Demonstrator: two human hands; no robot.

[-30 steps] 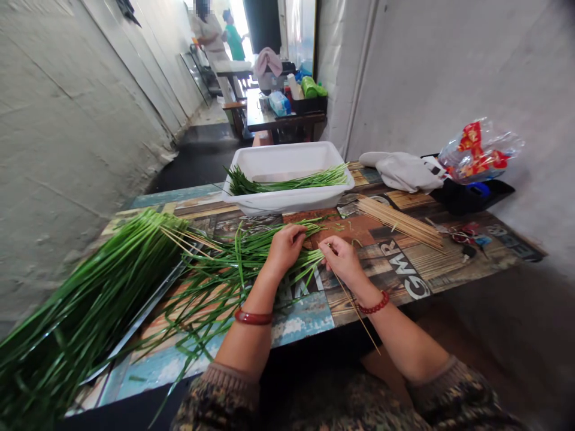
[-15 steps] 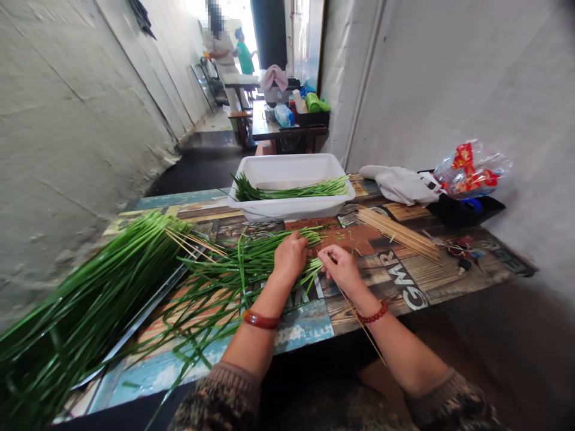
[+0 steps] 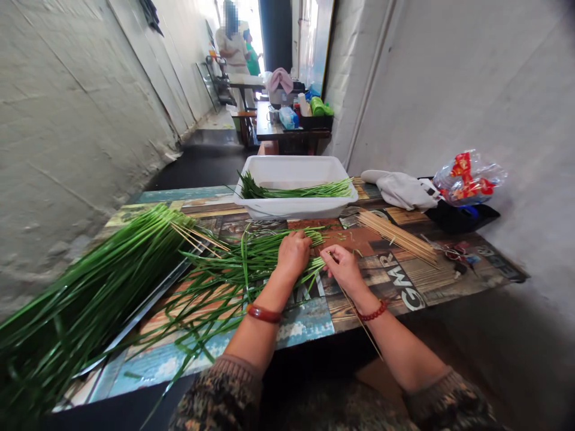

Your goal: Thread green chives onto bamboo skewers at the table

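Loose garlic chives (image 3: pixel 233 263) lie across the middle of the table, pale stem ends to the right. My left hand (image 3: pixel 294 254) is closed over these chives near their stem ends. Just to its right, my right hand (image 3: pixel 342 267) pinches a thin bamboo skewer (image 3: pixel 359 317), which slants down past the wrist and over the table's front edge. The pinching fingertips are at the pale stem ends; whether the skewer's tip pierces a stem is too small to tell. A bundle of bamboo skewers (image 3: pixel 398 238) rests to the right.
A big chive pile (image 3: pixel 103 287) lies on a metal tray (image 3: pixel 135 320) at left, a few skewers (image 3: pixel 197 239) at its end. Behind my hands stands a white tub (image 3: pixel 296 209) holding chives. A pale cap (image 3: pixel 399 188), plastic bag (image 3: pixel 469 179) and scissors (image 3: pixel 451 251) are at right. People stand far back.
The view has shifted slightly. Both hands keep nearly the same place and grip at the stem ends.
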